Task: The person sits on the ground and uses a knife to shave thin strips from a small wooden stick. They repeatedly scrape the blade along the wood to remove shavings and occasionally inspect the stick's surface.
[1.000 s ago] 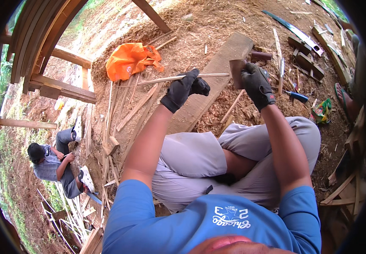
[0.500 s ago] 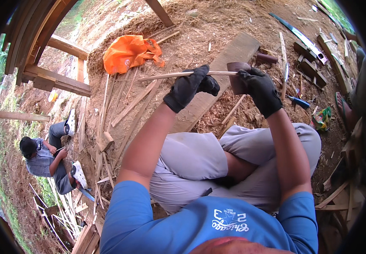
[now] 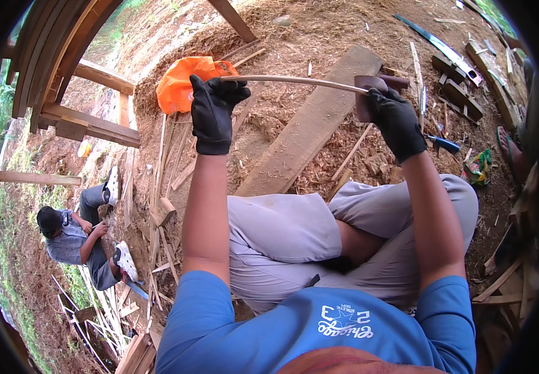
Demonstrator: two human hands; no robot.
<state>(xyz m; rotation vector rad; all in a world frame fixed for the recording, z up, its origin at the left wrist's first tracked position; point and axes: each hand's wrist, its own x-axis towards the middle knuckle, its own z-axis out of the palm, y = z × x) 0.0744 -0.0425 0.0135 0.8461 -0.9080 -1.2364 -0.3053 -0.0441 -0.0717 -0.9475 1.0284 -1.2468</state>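
A long, thin, pale wooden strip spans the space between my gloved hands, slightly bowed. My right hand, in a black glove, is closed around its right end. A dark brown curved piece sits at those fingers, against the strip; its exact kind is unclear. My left hand, also black-gloved, has its thumb and fingers apart. The strip's left end lies along the top of these fingers, and the hand does not wrap round it. Below both hands is a wide wooden plank on the ground.
An orange bag lies beyond my left hand. Wood shavings cover the ground. At the right are a long blade, wooden blocks and a blue-handled tool. Another person sits at the left; a sandaled foot shows at the right.
My left hand has moved left to the strip's end, and its fingers have spread from their grip. My right hand has shifted slightly right with the strip and the brown piece.
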